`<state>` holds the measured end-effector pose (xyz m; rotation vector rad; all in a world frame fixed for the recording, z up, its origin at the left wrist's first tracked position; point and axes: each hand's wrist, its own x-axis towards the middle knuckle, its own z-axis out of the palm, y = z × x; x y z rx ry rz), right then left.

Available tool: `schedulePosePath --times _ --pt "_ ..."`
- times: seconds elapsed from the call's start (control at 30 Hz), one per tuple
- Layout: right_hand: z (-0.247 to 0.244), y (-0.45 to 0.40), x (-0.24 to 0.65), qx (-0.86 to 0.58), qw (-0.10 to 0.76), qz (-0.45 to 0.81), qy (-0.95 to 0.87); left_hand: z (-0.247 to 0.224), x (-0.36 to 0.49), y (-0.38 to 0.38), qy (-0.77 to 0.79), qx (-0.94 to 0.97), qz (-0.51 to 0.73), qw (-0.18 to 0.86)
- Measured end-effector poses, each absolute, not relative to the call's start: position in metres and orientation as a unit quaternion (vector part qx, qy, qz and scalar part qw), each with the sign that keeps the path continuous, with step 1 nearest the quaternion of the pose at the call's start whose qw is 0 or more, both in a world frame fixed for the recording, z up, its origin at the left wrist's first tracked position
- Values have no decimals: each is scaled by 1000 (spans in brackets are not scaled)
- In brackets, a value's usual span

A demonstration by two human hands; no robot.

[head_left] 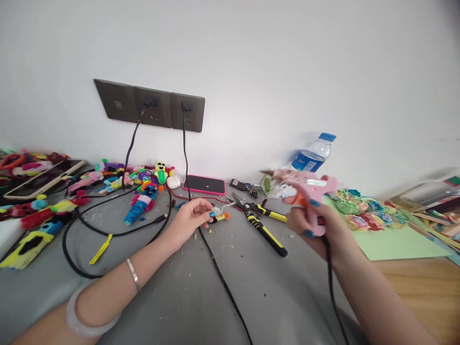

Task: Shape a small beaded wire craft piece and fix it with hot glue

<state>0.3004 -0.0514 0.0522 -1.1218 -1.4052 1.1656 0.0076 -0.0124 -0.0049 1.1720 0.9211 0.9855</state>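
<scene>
My right hand [316, 225] grips a pink hot glue gun [312, 189] by its handle, raised above the table with its nozzle pointing left. A black cord [332, 282] runs down from the gun. Further left, my left hand [196, 215] pinches a small fuzzy pipe-cleaner piece [222, 217], yellow, black and orange with a whitish end; the fingers partly hide it. Between the hands, pliers [264, 230] with black and yellow handles lie on the grey table [230, 297], their jaws parted. A red-framed phone [204, 185] lies behind my left hand.
Colourful pipe-cleaner figures [143, 203] and black cables [82, 273] crowd the left side. A water bottle [312, 153] leans by the wall near keys [251, 191]. At right, crumpled paper flowers [366, 211] rest on a green sheet [398, 244]. Wall sockets [151, 106] hold two plugs.
</scene>
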Motion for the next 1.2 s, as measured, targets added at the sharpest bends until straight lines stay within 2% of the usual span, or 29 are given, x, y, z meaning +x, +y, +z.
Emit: schedulePosePath --times 0.1,0.23,1.2 --pt "32 -57 266 -411 445 562 -564 -6 8 -11 412 511 428 621" --pt "9 -59 254 -384 410 594 -576 -3 9 -12 427 507 434 610" --pt "6 -59 253 -395 342 564 -639 -2 10 -14 429 524 449 583"
